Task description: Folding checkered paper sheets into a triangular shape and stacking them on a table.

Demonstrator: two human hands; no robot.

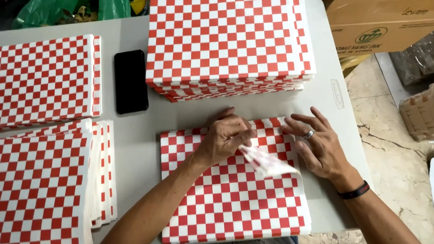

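A stack of red-and-white checked sheets (230,203) is laid on the grey tabletop (148,115), right in front of the person. The top sheet's corner (266,163) is pinched and lifted between the fingertips of the left hand (224,137). The right hand (318,145) is held spread, fingers extended, pressed flat on the stack's upper right edge; a ring and a dark wristband are worn on it. A taller pile of the same sheets (227,38) is set just beyond the hands. Two more piles (38,81) (25,188) are placed at the left, and a black phone (130,82) is laid between the piles.
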